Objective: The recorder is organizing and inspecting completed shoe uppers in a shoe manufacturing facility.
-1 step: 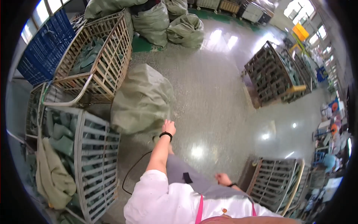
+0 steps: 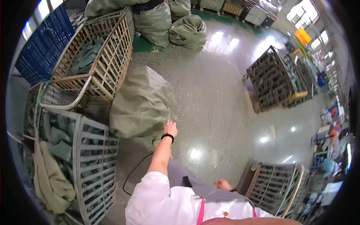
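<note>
My left hand (image 2: pixel 170 128), with a black band on the wrist, is stretched out ahead of me. Its fingertips are at the lower right corner of a big grey-green sack (image 2: pixel 140 101) lying on the floor. I see the hand from the back, so its grip is hidden. My right hand (image 2: pixel 224 184) hangs low by my side, next to a metal cage cart (image 2: pixel 272 187). Its fingers are curled and nothing shows in them. I wear a white top and grey trousers.
A wooden-slat cart (image 2: pixel 101 60) with green cloth stands behind the sack. A grey wire cage cart (image 2: pixel 93 161) full of green cloth is at my left, a blue crate (image 2: pixel 41 45) beyond it. More sacks (image 2: pixel 187 30) lie at the back, a dark cage cart (image 2: pixel 273 78) at the right. A black cable (image 2: pixel 135 172) runs across the glossy floor.
</note>
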The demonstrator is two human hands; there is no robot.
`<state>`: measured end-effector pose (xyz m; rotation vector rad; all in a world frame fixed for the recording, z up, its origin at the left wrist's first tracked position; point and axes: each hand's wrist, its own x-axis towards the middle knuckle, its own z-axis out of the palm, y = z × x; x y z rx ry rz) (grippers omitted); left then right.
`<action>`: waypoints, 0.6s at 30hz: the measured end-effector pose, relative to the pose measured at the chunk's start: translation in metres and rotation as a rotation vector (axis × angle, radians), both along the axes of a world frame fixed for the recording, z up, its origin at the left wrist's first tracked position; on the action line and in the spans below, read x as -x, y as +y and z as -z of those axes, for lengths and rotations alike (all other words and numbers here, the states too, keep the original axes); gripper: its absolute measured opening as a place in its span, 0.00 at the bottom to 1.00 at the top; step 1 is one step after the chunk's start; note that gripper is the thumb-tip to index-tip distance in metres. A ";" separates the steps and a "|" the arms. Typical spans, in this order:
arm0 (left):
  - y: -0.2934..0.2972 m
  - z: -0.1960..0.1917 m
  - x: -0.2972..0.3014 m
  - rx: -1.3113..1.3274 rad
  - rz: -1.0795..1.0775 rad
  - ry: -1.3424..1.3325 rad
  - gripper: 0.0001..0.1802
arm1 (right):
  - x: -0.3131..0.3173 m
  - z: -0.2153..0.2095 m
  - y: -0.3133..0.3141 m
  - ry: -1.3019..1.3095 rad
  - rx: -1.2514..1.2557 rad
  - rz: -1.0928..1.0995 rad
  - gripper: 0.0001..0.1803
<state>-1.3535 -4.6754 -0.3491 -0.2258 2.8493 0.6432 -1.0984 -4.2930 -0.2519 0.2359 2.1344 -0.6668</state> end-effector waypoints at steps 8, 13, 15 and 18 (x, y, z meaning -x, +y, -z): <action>-0.112 0.105 0.097 0.375 0.371 -0.620 0.18 | 0.159 -0.034 -0.089 -0.079 -0.027 -0.232 0.14; -0.162 0.090 0.062 0.173 0.303 -0.498 0.13 | 0.282 -0.035 -0.168 -0.143 0.138 -0.051 0.15; -0.158 0.015 0.081 -0.231 0.119 -0.111 0.10 | 0.326 -0.018 -0.178 -0.168 0.049 -0.101 0.22; -0.226 -0.080 0.061 -0.655 -0.549 0.465 0.16 | 0.393 0.001 -0.252 -0.146 0.121 -0.169 0.37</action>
